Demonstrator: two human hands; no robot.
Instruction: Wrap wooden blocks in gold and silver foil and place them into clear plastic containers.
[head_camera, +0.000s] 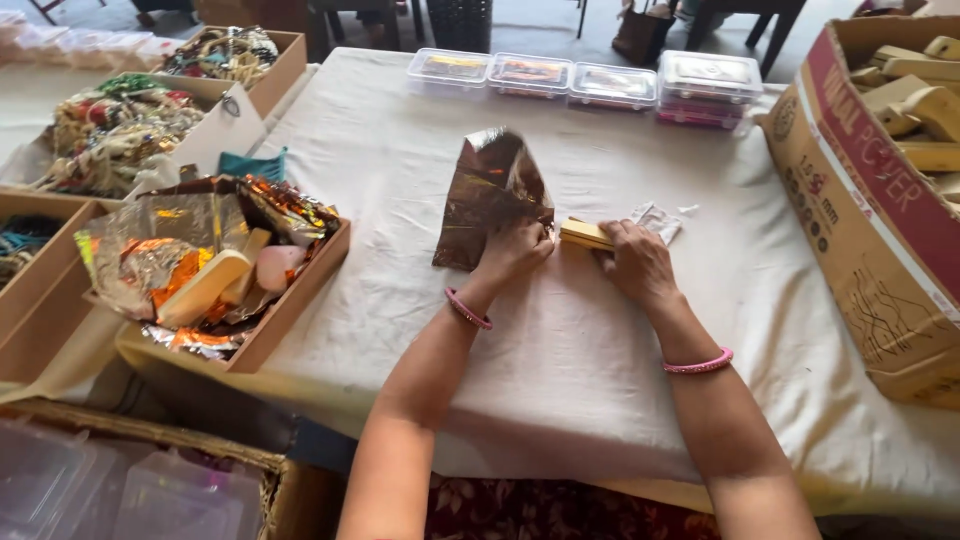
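Note:
My left hand (515, 250) pinches the lower edge of a shiny copper-coloured foil sheet (490, 195), which stands up crumpled above the white tablecloth (560, 360). Just to its right, my right hand (637, 262) presses down on a small pale wooden block (585, 234) lying flat on the cloth. The foil's edge meets the block's left end. Both wrists wear pink bangles. A scrap of white paper (658, 220) lies just beyond the right hand.
A wooden tray (290, 310) at left holds foil sheets and wrapped pieces. Boxes of colourful bangles (120, 130) sit behind it. A large cardboard box (860, 230) of wooden blocks stands at right. Several clear lidded containers (590, 82) line the far edge.

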